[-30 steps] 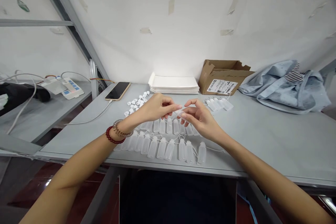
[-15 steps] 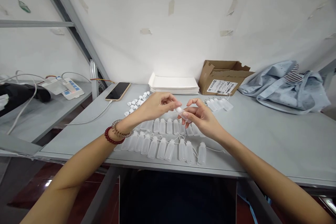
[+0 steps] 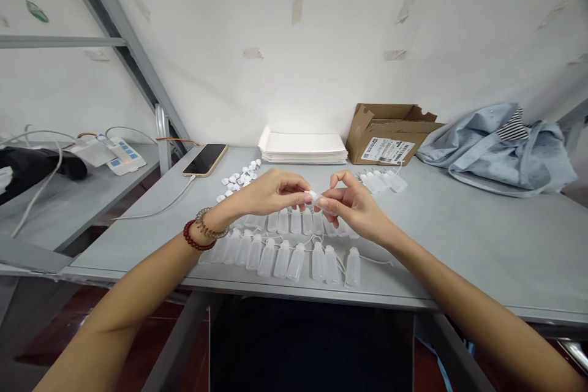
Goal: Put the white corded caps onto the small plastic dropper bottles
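Both hands meet above the grey table [image 3: 459, 239]. My right hand [image 3: 351, 205] pinches a small translucent plastic bottle [image 3: 316, 198], and my left hand [image 3: 271, 193] has its fingertips closed on the bottle's top end. Under the hands lie two rows of the same small bottles [image 3: 285, 257], several in each, on their sides. A cluster of small white caps [image 3: 239, 180] lies to the left behind them. A further group of bottles [image 3: 383, 180] lies at the right near the box.
A phone [image 3: 205, 159] on a cable, a stack of white sheets [image 3: 303, 147] and an open cardboard box [image 3: 390, 135] stand along the wall. A blue garment [image 3: 500, 150] lies at the right. A lower shelf with cables and a device [image 3: 122, 156] is at the left.
The hands have dropped slightly and drawn together; the left fingertips have closed on the bottle's top, which the right hand kept holding throughout.
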Demonstrator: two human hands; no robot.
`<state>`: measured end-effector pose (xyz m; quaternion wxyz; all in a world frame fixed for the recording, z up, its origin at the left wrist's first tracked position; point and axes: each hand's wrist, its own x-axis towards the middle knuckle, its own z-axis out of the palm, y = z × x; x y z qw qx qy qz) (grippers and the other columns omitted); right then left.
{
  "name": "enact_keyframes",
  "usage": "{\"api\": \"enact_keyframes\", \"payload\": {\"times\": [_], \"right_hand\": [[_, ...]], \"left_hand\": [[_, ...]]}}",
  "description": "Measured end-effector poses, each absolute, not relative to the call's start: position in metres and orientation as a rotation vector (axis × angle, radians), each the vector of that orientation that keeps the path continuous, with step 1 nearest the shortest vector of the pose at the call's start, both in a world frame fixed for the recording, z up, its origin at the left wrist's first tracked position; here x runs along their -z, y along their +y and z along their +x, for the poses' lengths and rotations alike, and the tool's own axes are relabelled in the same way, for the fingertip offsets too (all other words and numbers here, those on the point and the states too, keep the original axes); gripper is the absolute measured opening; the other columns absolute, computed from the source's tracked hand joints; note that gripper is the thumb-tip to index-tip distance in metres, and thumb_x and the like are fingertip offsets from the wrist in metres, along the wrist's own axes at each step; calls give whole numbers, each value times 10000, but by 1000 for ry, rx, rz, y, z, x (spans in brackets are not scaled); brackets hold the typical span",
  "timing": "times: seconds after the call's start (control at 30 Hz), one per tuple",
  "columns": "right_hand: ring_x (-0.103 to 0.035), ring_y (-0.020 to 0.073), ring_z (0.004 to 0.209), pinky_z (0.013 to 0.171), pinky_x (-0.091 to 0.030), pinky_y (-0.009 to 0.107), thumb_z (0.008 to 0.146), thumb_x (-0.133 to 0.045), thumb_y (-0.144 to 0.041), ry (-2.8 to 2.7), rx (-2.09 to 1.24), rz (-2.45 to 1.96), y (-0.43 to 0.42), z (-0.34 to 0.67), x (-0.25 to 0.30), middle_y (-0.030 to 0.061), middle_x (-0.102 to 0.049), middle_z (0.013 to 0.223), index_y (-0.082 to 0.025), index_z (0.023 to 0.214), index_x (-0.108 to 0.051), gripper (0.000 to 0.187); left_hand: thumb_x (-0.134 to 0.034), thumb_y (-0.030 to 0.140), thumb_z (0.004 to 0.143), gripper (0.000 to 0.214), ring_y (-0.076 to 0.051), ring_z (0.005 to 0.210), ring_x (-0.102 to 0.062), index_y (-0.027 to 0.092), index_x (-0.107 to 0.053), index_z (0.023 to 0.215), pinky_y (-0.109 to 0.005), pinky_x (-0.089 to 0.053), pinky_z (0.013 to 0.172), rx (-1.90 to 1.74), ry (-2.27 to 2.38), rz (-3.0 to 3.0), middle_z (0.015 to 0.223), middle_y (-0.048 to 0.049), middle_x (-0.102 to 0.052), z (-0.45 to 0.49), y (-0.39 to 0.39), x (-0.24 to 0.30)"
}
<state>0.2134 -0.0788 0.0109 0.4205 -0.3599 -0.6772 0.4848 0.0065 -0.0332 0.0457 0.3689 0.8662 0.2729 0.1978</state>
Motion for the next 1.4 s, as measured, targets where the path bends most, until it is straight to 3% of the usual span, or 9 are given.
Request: {"api": "enact_keyframes", "payload": {"times": [0.07, 0.17, 0.33, 0.63, 0.87, 1.0, 1.1, 1.23, 1.4], "right_hand": [[-469, 101, 498, 450, -403, 236, 865, -575, -399, -1681, -1193, -894, -78, 214, -12, -63, -590, 651, -262, 894, -291, 317], [-484, 105, 518, 485, -401, 244, 882, -555, -352, -1762, -905, -927, -78, 213, -7, -62, -542, 638, -256, 869, -308, 266], [-475, 98, 551, 514, -389, 250, 889, -522, -250, -1947, -472, -914, -79, 211, 6, -6, -559, 777, -240, 874, -361, 162], [-425, 88, 488, 450, -364, 223, 888, -541, -332, -1761, -1164, -905, -78, 216, -10, -47, -575, 654, -256, 810, -261, 300], [-477, 120, 554, 496, -341, 243, 902, -475, -221, -2072, -369, -903, -79, 210, 4, -15, -522, 682, -242, 795, -316, 192], [-486, 134, 568, 505, -343, 250, 901, -431, -194, -2126, -247, -867, -77, 210, 7, 8, -552, 717, -242, 794, -318, 163], [-420, 113, 509, 480, -302, 244, 904, -455, -223, -2054, -392, -942, -76, 212, 3, -26, -505, 669, -247, 779, -300, 201], [-386, 94, 475, 455, -285, 225, 905, -515, -302, -1861, -853, -917, -75, 217, -4, -86, -382, 582, -255, 761, -256, 300], [-439, 94, 491, 418, -362, 212, 857, -612, -358, -1635, -1463, -774, -74, 221, -14, -57, -576, 646, -262, 812, -260, 368]], "left_hand": [[-538, 419, 894, 303, -98, 650, -606, 155, -687, 898, -188, -466, 571, -558, 721, 2219, 801, -38, -685, 7, -32, -45], [-491, 487, 905, 405, -74, 519, -531, 145, -663, 774, -175, -402, 479, -585, 844, 2195, 614, -2, -603, 9, -31, -41], [-460, 497, 918, 476, -80, 495, -528, 138, -619, 649, -187, -403, 496, -501, 774, 2146, 523, 5, -552, 10, -31, -36], [-516, 404, 906, 326, -91, 587, -544, 142, -699, 837, -191, -394, 521, -453, 671, 2298, 663, -15, -627, 8, -34, -43], [-383, 469, 950, 493, -90, 498, -522, 156, -487, 584, -214, -431, 535, -364, 727, 2120, 517, 15, -514, 11, -31, -39], [-377, 441, 953, 463, -93, 493, -492, 161, -476, 598, -218, -403, 522, -383, 771, 2188, 505, 27, -473, 16, -36, -39], [-402, 365, 952, 408, -87, 488, -462, 148, -519, 628, -216, -351, 493, -500, 857, 2332, 544, 16, -521, 20, -39, -34], [-435, 274, 949, 300, -91, 515, -481, 132, -585, 731, -217, -345, 511, -724, 808, 2548, 597, 7, -570, 22, -39, -26], [-465, 276, 955, 218, -110, 594, -533, 131, -594, 855, -228, -380, 562, -855, 589, 2736, 720, -25, -642, 18, -42, -28]]}}
